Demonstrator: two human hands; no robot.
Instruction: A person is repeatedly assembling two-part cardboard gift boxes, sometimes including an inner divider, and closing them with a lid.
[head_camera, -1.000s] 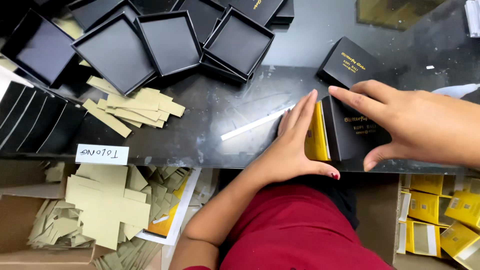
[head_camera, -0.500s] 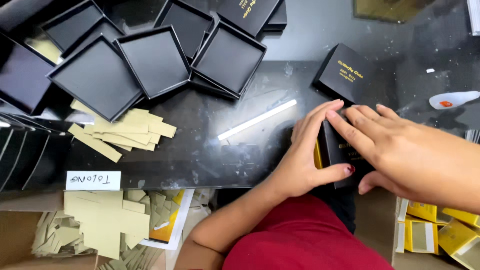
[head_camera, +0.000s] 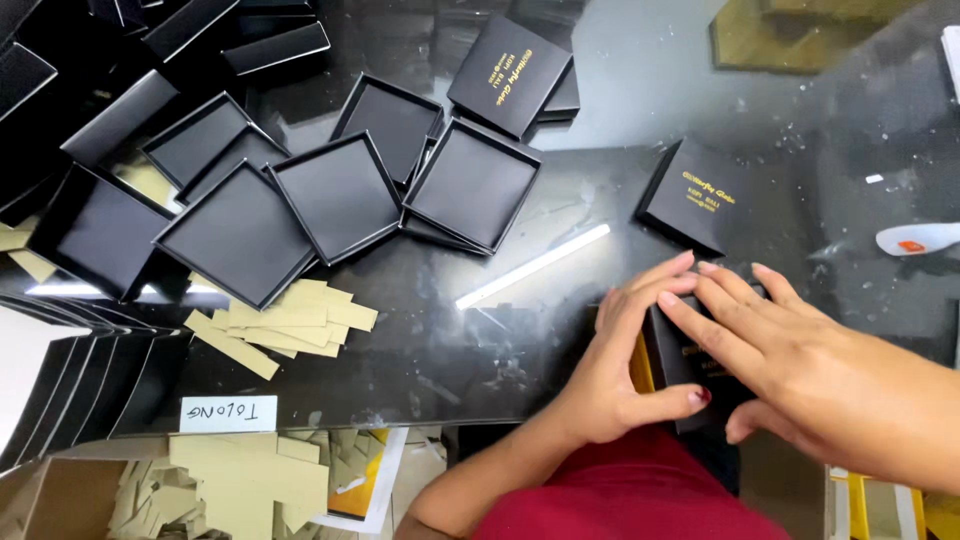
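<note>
Both hands were on one small black square cardboard box with gold lettering (head_camera: 690, 375), sitting at the near edge of the dark glossy counter (head_camera: 640, 110), about 4 o'clock in frame. Left hand (head_camera: 625, 365) gripped the box's left side, thumb hooked along the near edge, fingers over the top. Right hand (head_camera: 800, 365) lay flat across the lid, fingers spread, pressing rather than clenched. A yellow insert (head_camera: 641, 362) showed at the box's left seam.

Judged step: closing or seating the lid over the insert. The next move looked to need even downward pressure with the insert tucked fully inside, so that the corners sit square.

A finished black lidded box (head_camera: 700, 195) sat at 1 o'clock from the hands. Open black trays (head_camera: 340, 195) were spread toward 10 o'clock, tan card strips (head_camera: 285, 320) at 9, a white stick (head_camera: 532, 266) at 11.
</note>
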